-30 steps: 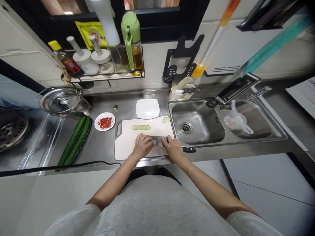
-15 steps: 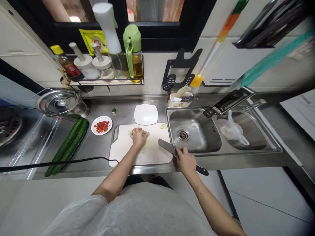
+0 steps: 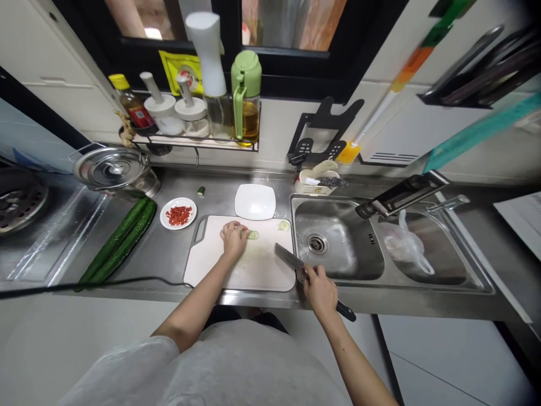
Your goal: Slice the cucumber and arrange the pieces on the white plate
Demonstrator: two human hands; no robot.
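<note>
My left hand is over the upper middle of the white cutting board, fingers bent and closed at a few thin pale-green cucumber slices. How many slices lie under the fingertips is hidden. More cucumber slices lie at the board's top right corner. In my right hand is a kitchen knife, gripped by its black handle, the blade angled up and left over the board's right side. A white plate sits just behind the board.
Left of the board are a small plate of chopped red pepper, a cucumber end and whole cucumbers. A lidded steel pot stands behind them. The double sink is at right. A black cable crosses the counter's left.
My left hand has shifted slightly left on the board, and the slices by its fingertips show more. My right hand still holds the knife. The whole view has tilted a little.
</note>
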